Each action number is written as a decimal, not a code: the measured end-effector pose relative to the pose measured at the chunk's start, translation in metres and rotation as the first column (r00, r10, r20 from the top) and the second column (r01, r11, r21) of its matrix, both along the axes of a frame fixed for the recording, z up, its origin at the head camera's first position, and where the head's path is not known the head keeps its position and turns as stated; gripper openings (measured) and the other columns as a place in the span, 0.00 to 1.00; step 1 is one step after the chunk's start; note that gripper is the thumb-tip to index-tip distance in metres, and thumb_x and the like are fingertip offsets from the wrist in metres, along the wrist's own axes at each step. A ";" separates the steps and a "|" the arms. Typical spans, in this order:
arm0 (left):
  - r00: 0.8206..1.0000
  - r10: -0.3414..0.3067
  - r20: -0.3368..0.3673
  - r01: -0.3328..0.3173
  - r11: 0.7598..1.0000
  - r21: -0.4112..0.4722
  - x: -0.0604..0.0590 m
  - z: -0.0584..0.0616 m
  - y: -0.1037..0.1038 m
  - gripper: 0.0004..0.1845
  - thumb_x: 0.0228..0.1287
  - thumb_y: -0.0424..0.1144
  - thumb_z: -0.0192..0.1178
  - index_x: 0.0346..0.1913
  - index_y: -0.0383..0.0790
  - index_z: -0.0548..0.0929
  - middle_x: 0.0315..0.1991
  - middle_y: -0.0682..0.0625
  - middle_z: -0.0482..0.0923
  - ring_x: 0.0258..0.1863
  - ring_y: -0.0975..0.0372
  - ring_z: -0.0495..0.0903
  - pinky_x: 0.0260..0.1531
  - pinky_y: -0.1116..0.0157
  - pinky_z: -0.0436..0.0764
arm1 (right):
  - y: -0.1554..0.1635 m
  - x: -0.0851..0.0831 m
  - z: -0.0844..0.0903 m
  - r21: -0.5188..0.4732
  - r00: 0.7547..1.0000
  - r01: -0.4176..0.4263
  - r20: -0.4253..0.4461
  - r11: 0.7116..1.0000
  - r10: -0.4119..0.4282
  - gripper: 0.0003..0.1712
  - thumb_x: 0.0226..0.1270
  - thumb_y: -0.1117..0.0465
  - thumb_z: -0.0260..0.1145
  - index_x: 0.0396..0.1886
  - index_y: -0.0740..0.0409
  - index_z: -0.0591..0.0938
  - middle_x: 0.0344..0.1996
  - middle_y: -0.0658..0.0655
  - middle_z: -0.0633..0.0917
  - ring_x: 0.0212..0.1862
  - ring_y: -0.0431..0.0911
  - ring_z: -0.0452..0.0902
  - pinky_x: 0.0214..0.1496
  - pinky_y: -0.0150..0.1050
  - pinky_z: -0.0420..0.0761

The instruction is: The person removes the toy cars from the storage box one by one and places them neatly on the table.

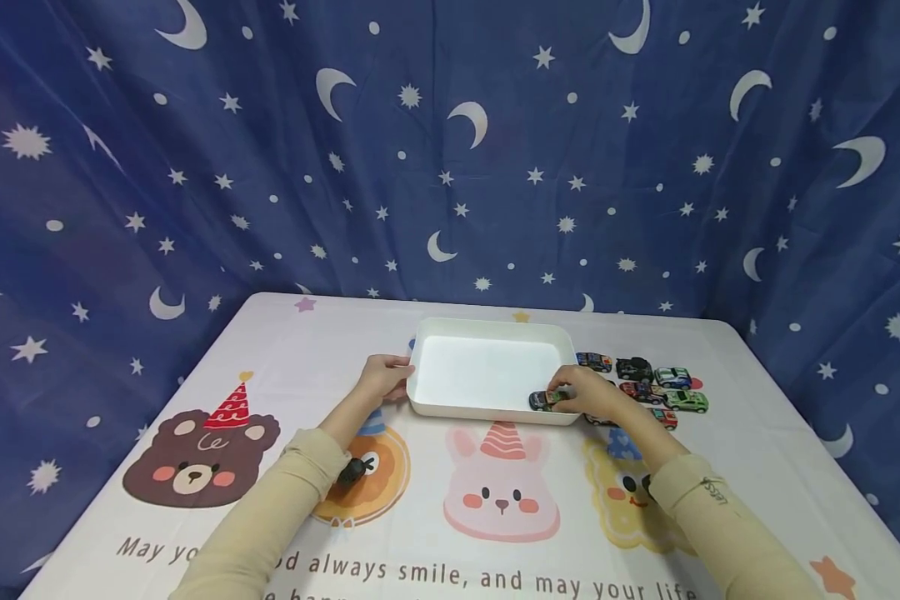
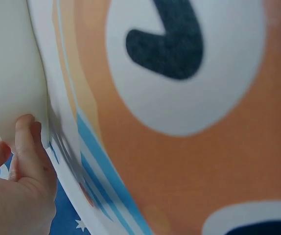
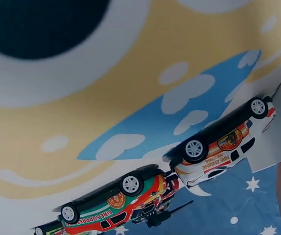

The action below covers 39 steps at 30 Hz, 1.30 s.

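Note:
A shallow white tray (image 1: 487, 367) lies near the middle of the table. My left hand (image 1: 385, 377) grips its left end, with the thumb and fingers at the wall; the left wrist view shows the fingertips against the tray's outer side. Inside the front right corner of the tray, my right hand (image 1: 587, 390) pinches a small dark toy car (image 1: 542, 401), its rear part covered by the fingers. Close by the right wrist, a white fire-engine toy car (image 3: 223, 147) and a green and red toy car (image 3: 113, 203) stand outside the tray.
Several more toy cars are grouped right of the tray, among them a black one (image 1: 633, 369), a white and blue one (image 1: 672, 377) and a green one (image 1: 686, 402). A printed cloth (image 1: 412, 517) covers the table. Behind hangs a blue star curtain (image 1: 390, 167).

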<state>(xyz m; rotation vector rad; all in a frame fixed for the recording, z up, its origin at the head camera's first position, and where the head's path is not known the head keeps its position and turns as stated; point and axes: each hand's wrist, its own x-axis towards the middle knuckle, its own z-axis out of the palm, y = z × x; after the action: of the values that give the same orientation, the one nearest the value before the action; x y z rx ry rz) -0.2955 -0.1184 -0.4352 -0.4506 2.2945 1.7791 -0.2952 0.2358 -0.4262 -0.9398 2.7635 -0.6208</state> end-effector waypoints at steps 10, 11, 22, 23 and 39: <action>1.000 0.001 0.001 -0.001 1.000 0.003 0.002 0.003 0.001 0.19 0.65 0.35 0.58 0.58 0.33 0.76 0.48 0.37 0.80 0.26 0.67 0.78 0.24 0.73 0.83 | -0.001 -0.006 0.000 -0.029 1.000 -0.002 0.003 1.000 0.002 0.15 0.56 0.61 0.70 0.42 0.64 0.82 0.40 0.60 0.84 0.44 0.53 0.78 0.44 0.45 0.82; 1.000 0.002 0.001 -0.002 1.000 0.009 0.002 0.003 0.001 0.19 0.65 0.35 0.58 0.58 0.33 0.76 0.49 0.37 0.80 0.26 0.67 0.78 0.23 0.73 0.83 | -0.001 -0.007 0.001 -0.025 1.000 0.007 0.003 1.000 -0.007 0.15 0.56 0.61 0.70 0.42 0.64 0.82 0.40 0.59 0.84 0.44 0.53 0.79 0.45 0.45 0.82; 1.000 0.007 0.000 -0.007 1.000 -0.008 0.000 0.001 0.002 0.19 0.65 0.36 0.58 0.58 0.35 0.76 0.48 0.37 0.80 0.24 0.67 0.78 0.22 0.75 0.82 | -0.002 -0.005 0.012 -0.052 0.998 0.029 0.061 0.998 -0.026 0.15 0.58 0.62 0.69 0.44 0.64 0.81 0.40 0.59 0.85 0.46 0.53 0.80 0.49 0.46 0.83; 1.000 0.005 -0.001 -0.005 1.000 -0.013 0.000 0.001 0.002 0.19 0.65 0.36 0.58 0.58 0.34 0.76 0.47 0.37 0.80 0.25 0.67 0.78 0.22 0.75 0.82 | -0.002 -0.005 0.013 -0.059 0.998 0.027 0.060 0.998 -0.023 0.15 0.58 0.62 0.69 0.44 0.64 0.81 0.40 0.59 0.84 0.45 0.53 0.80 0.49 0.45 0.83; 0.999 -0.032 0.017 0.032 0.999 -0.004 -0.001 0.005 0.000 0.19 0.64 0.34 0.59 0.57 0.31 0.76 0.40 0.41 0.81 0.23 0.67 0.78 0.23 0.73 0.84 | 0.010 0.013 0.028 -0.118 0.998 0.034 -0.043 0.992 -0.040 0.17 0.62 0.62 0.66 0.49 0.63 0.80 0.43 0.57 0.84 0.45 0.49 0.79 0.52 0.49 0.81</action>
<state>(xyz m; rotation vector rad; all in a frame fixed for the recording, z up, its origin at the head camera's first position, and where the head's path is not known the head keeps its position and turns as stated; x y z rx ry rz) -0.2968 -0.1187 -0.4300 -0.4257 2.2821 1.7487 -0.2823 0.2455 -0.3981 -0.9390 2.8171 -0.7850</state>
